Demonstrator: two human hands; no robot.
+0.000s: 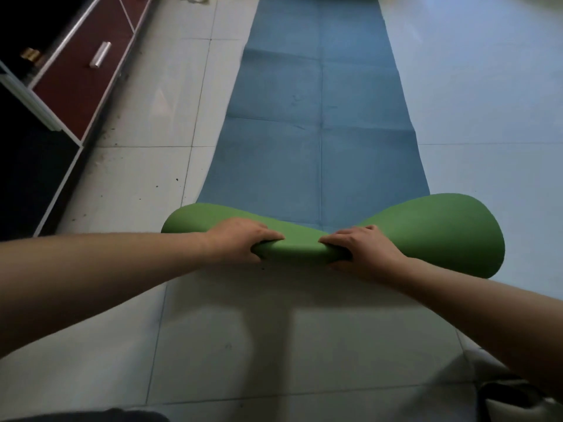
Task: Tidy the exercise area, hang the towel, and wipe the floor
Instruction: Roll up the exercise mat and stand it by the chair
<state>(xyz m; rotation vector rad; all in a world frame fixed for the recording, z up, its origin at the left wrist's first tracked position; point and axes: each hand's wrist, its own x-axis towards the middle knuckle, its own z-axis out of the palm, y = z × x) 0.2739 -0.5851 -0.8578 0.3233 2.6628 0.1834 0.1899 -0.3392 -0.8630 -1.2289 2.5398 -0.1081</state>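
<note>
Both arms reached forward; left hand (240,239) and right hand (365,249) gripped the yoga mat (320,117), its green rolled end squeezed mid-width, blue creased top flat on tiled floor (146,123).

The left hand (240,239) and right hand (362,251) grip the rolled green near end of the blue yoga mat (320,123); a red-fronted cabinet (76,83) stands left of the mat.

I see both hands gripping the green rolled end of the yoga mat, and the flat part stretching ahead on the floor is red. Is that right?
Not quite. The head view shows the flat stretch of the yoga mat is blue, not red. The rest holds: the left hand and the right hand both grip the green rolled end, and the flat part lies ahead on the floor.
</note>
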